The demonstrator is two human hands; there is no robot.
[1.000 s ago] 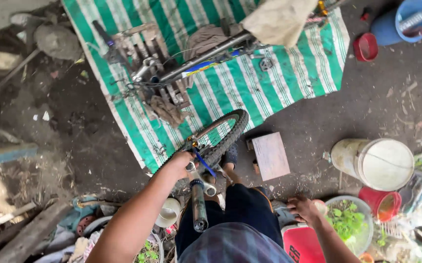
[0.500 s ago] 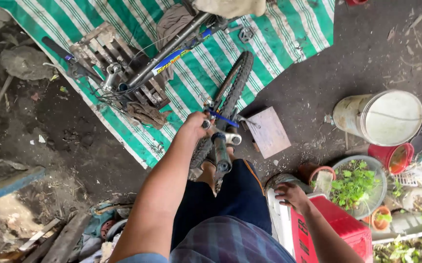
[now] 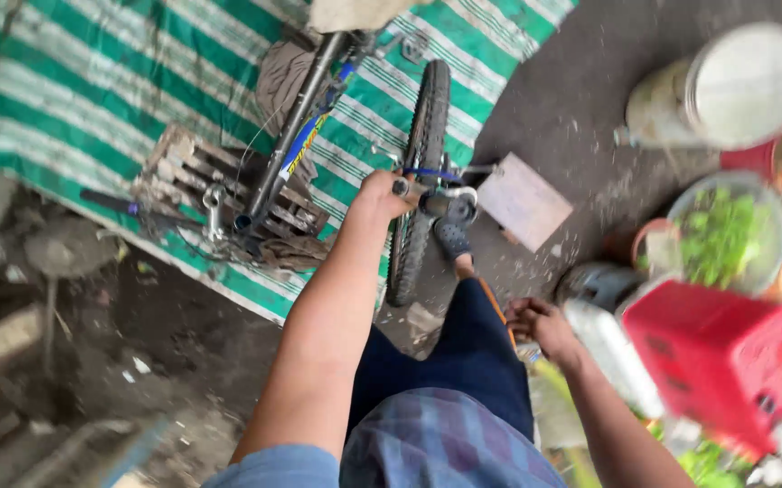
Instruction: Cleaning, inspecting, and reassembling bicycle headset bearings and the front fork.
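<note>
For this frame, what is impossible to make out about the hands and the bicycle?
- Head view: the left hand covers whatever part it grips at the front wheel; the grip is hidden.
- Right hand: motion blur; whether it holds anything is unclear.
- Bicycle frame: its upper end is cut off by the top edge and a cloth.

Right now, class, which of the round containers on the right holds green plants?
The clear round bowl beside the red crate: it is filled with green leaves, whereas the large white bucket above it shows only a plain pale top.

Light-blue short sleeve – blue plaid shirt – navy trousers, dark perforated clog.
</note>
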